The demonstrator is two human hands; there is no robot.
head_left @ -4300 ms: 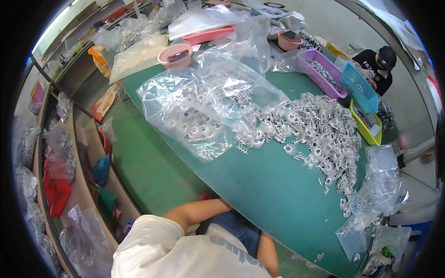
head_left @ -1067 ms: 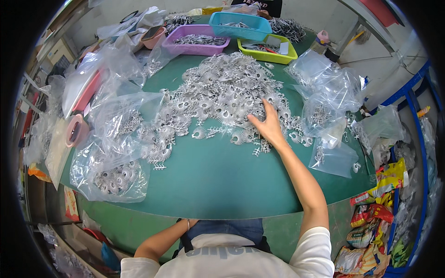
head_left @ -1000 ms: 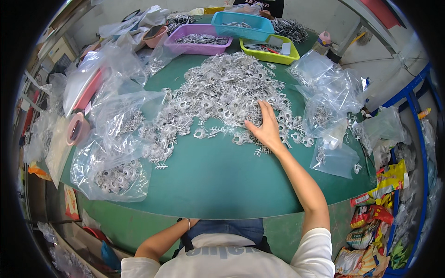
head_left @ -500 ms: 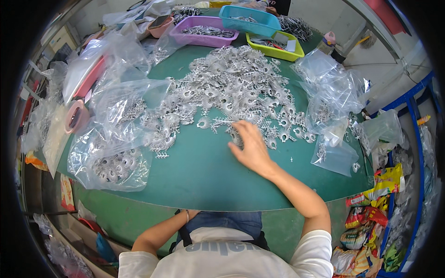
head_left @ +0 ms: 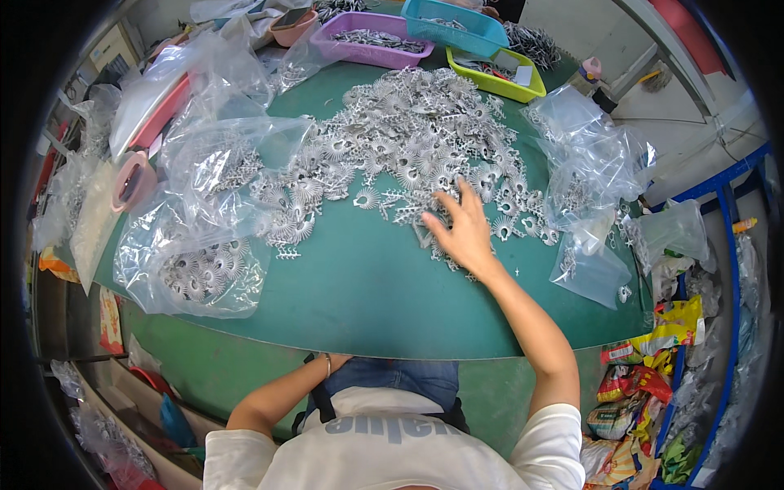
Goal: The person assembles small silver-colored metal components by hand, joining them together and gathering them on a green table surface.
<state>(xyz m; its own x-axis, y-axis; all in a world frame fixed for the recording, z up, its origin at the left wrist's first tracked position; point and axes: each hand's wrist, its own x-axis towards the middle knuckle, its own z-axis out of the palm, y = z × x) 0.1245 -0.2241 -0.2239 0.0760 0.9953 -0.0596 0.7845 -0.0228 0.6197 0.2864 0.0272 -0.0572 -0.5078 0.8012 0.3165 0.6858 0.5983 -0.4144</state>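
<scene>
A heap of small silver metal pieces (head_left: 425, 122), many fan-shaped and some like little branches, spreads over the green table (head_left: 351, 286). My right hand (head_left: 464, 233) rests over the near right side of the heap, fingers apart, touching pieces there and gripping none that I can see. One fan-shaped piece (head_left: 367, 198) lies at the heap's near edge, left of that hand. My left hand (head_left: 338, 360) is low at my lap by the table's front edge; its fingers are hidden.
Clear plastic bags with metal pieces lie at left (head_left: 204, 269) and right (head_left: 592, 163). Purple (head_left: 376, 54), blue (head_left: 482, 37) and lime-green (head_left: 523, 90) trays stand at the back. A pink cup (head_left: 132, 184) sits far left. A blue rack (head_left: 727, 245) stands at right.
My right hand has moved right and slightly away from me across the pieces, its fingers spreading wider. The left hand stays low. The whole view has shifted a little.
</scene>
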